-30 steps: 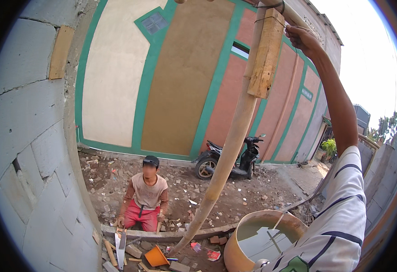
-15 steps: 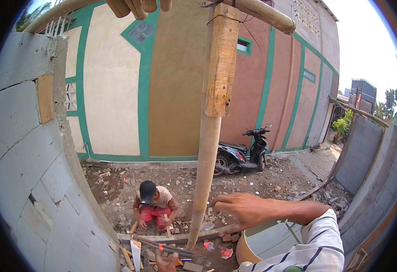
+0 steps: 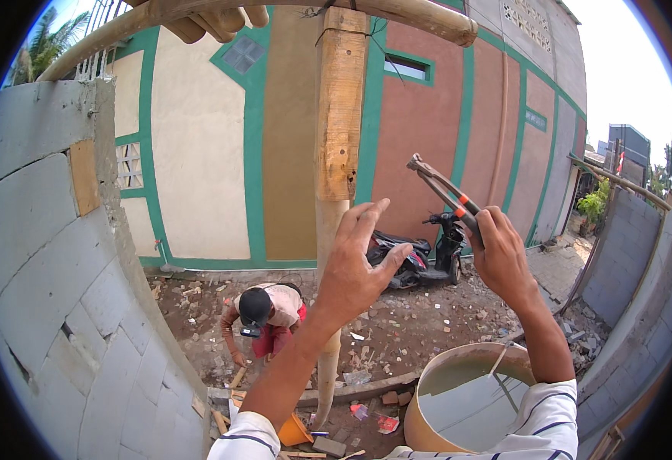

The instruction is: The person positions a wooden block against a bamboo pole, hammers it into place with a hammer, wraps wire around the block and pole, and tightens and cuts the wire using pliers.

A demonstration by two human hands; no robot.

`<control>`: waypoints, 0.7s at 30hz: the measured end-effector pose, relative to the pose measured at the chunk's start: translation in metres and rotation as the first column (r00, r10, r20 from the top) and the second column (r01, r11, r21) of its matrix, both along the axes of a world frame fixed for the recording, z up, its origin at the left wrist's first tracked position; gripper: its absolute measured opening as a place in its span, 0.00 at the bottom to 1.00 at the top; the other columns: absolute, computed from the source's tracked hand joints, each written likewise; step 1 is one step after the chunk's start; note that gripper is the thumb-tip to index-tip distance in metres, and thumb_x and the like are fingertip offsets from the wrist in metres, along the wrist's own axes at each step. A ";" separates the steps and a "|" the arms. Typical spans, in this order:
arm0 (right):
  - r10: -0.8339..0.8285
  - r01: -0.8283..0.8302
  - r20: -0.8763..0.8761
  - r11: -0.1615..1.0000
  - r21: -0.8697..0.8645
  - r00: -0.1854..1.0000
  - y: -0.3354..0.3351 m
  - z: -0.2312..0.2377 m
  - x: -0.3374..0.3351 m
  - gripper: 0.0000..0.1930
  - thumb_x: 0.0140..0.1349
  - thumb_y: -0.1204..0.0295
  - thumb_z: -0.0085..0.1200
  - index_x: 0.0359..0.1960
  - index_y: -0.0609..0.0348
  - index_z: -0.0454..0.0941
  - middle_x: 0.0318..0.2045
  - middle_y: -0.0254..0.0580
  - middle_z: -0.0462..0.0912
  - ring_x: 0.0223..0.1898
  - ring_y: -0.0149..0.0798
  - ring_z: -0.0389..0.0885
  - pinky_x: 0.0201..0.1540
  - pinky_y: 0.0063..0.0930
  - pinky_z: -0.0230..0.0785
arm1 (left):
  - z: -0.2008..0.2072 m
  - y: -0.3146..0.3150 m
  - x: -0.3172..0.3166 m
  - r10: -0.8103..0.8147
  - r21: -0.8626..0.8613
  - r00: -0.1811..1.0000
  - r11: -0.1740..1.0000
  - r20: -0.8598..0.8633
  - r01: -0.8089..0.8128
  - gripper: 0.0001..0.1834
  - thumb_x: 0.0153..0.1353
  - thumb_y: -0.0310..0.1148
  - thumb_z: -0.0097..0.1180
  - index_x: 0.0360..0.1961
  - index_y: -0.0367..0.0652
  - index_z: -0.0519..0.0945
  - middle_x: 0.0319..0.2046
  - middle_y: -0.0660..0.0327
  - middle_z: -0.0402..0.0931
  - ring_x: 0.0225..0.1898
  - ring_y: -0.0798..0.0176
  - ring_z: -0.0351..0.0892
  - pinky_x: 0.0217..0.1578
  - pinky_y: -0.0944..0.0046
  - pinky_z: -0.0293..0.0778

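The dark steel pincers with orange bands on their handles (image 3: 463, 200) stood up out of my right hand (image 3: 502, 253), its fingers clamped round the handle ends. Their long axis slanted up and to the left, so the head lay above and left of that grip, aimed toward the tall, pale wooden block (image 3: 341, 107); I couldn't tell whether the biting edges met. My left hand (image 3: 357, 268) held nothing, thumb and fingers spread apart. It was nearer the block's lower end, and it overlapped the upright tan bamboo post (image 3: 327, 368) in my view; whether it touched, I couldn't tell.

A thin dark wire (image 3: 344, 30) crossed the block near its top, with a loose tail hanging to its right, above the pincers' head. Over that ran a thick, horizontal bamboo pole (image 3: 420, 19). I saw nothing solid between the pincers' head and the block, though my left hand sat just below that gap. Farther out were a black motor scooter (image 3: 449, 257), a round yellowish tub of water (image 3: 420, 418), an orange bucket (image 3: 296, 431) and a crouching co-worker in a dark cap (image 3: 255, 308).
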State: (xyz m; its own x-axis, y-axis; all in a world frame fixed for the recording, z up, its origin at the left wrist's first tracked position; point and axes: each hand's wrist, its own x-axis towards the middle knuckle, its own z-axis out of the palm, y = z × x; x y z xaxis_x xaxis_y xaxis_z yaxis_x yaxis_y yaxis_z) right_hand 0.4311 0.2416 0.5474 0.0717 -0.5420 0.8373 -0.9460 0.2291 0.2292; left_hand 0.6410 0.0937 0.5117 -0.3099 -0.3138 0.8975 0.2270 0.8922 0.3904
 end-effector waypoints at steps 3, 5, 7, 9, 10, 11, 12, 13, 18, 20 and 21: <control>-0.274 0.235 -0.254 0.956 -0.173 0.928 0.011 0.057 -0.049 0.10 0.61 0.79 0.51 0.44 0.65 0.70 0.50 0.52 0.74 0.54 0.52 0.72 0.54 0.48 0.64 | 0.057 -0.035 0.003 0.296 -0.099 0.929 0.941 -0.222 -0.324 0.42 0.58 0.44 0.67 0.66 0.34 0.62 0.58 0.43 0.66 0.60 0.43 0.67 0.61 0.49 0.66; -0.384 0.290 -0.394 0.916 -0.278 0.835 0.002 0.099 -0.056 0.12 0.62 0.79 0.48 0.48 0.65 0.71 0.57 0.53 0.71 0.60 0.50 0.69 0.61 0.49 0.60 | 0.101 -0.051 0.007 0.464 -0.098 0.835 0.855 -0.294 -0.510 0.48 0.54 0.46 0.69 0.68 0.34 0.58 0.59 0.41 0.64 0.60 0.41 0.67 0.61 0.49 0.66; -0.483 0.340 -0.479 0.870 -0.357 0.733 -0.014 0.134 -0.041 0.14 0.62 0.78 0.50 0.50 0.63 0.71 0.60 0.51 0.69 0.63 0.48 0.67 0.67 0.51 0.55 | 0.141 -0.073 0.002 0.492 -0.134 0.805 0.820 -0.333 -0.557 0.51 0.52 0.45 0.70 0.69 0.34 0.55 0.60 0.40 0.62 0.61 0.41 0.67 0.62 0.49 0.67; -0.498 0.309 -0.519 0.858 -0.410 0.695 -0.034 0.159 -0.035 0.15 0.62 0.78 0.50 0.51 0.63 0.72 0.61 0.50 0.67 0.65 0.48 0.64 0.70 0.52 0.51 | 0.168 -0.096 -0.014 0.451 -0.154 0.840 0.847 -0.301 -0.509 0.54 0.49 0.44 0.71 0.70 0.34 0.51 0.62 0.39 0.61 0.62 0.40 0.67 0.62 0.50 0.67; -0.529 0.287 -0.555 0.837 -0.466 0.642 -0.036 0.169 -0.034 0.15 0.63 0.77 0.49 0.52 0.62 0.72 0.63 0.48 0.66 0.67 0.47 0.62 0.72 0.53 0.48 | 0.179 -0.102 -0.025 0.408 -0.155 0.870 0.875 -0.277 -0.459 0.56 0.48 0.43 0.71 0.71 0.34 0.50 0.62 0.39 0.60 0.62 0.40 0.66 0.62 0.51 0.68; -0.526 0.282 -0.555 0.839 -0.466 0.644 -0.040 0.178 -0.028 0.15 0.63 0.77 0.49 0.52 0.62 0.72 0.63 0.48 0.66 0.67 0.47 0.62 0.72 0.53 0.48 | 0.187 -0.106 -0.027 0.391 -0.150 0.883 0.887 -0.259 -0.437 0.58 0.47 0.43 0.71 0.71 0.34 0.48 0.63 0.38 0.59 0.62 0.39 0.66 0.62 0.51 0.68; -0.573 0.246 -0.597 0.805 -0.540 0.562 -0.044 0.186 -0.020 0.14 0.66 0.75 0.49 0.52 0.62 0.72 0.59 0.50 0.70 0.64 0.45 0.67 0.68 0.51 0.57 | 0.194 -0.110 -0.028 0.376 -0.142 0.895 0.898 -0.240 -0.416 0.60 0.45 0.42 0.72 0.72 0.34 0.46 0.63 0.38 0.58 0.63 0.39 0.66 0.62 0.52 0.68; -0.620 0.207 -0.624 0.768 -0.606 0.475 -0.048 0.190 -0.018 0.13 0.68 0.72 0.50 0.52 0.62 0.72 0.55 0.51 0.74 0.61 0.43 0.73 0.63 0.49 0.67 | 0.198 -0.113 -0.031 0.364 -0.135 0.903 0.907 -0.228 -0.400 0.61 0.44 0.42 0.72 0.72 0.34 0.44 0.64 0.37 0.57 0.63 0.39 0.66 0.62 0.52 0.69; -0.549 0.231 -0.557 0.809 -0.540 0.623 -0.064 0.196 -0.007 0.23 0.62 0.83 0.50 0.60 0.58 0.66 0.66 0.46 0.62 0.71 0.47 0.56 0.76 0.54 0.43 | 0.199 -0.119 -0.038 0.305 -0.132 0.920 0.930 -0.246 -0.344 0.64 0.41 0.38 0.72 0.73 0.35 0.41 0.64 0.38 0.56 0.63 0.39 0.67 0.62 0.53 0.70; -0.544 0.227 -0.546 0.810 -0.542 0.638 -0.067 0.199 -0.009 0.24 0.62 0.83 0.51 0.60 0.58 0.66 0.67 0.46 0.62 0.72 0.46 0.55 0.76 0.54 0.42 | 0.199 -0.115 -0.036 0.298 -0.120 0.926 0.936 -0.233 -0.332 0.64 0.41 0.37 0.72 0.73 0.35 0.42 0.64 0.38 0.56 0.63 0.39 0.67 0.61 0.53 0.70; -0.540 0.230 -0.540 0.812 -0.537 0.645 -0.069 0.200 -0.013 0.24 0.62 0.84 0.50 0.60 0.57 0.65 0.67 0.46 0.61 0.72 0.46 0.55 0.76 0.54 0.41 | 0.198 -0.113 -0.036 0.293 -0.108 0.930 0.940 -0.221 -0.322 0.64 0.41 0.37 0.73 0.72 0.34 0.42 0.63 0.38 0.56 0.62 0.39 0.67 0.61 0.53 0.71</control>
State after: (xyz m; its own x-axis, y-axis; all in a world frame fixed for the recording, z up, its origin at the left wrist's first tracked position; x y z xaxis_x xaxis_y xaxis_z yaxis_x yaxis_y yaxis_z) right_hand 0.4184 0.1723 0.7469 0.5321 -0.2923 0.7946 -0.3906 0.7479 0.5367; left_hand 0.6049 -0.0191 0.7100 -0.0293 -0.2322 0.9722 -0.0077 0.9727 0.2320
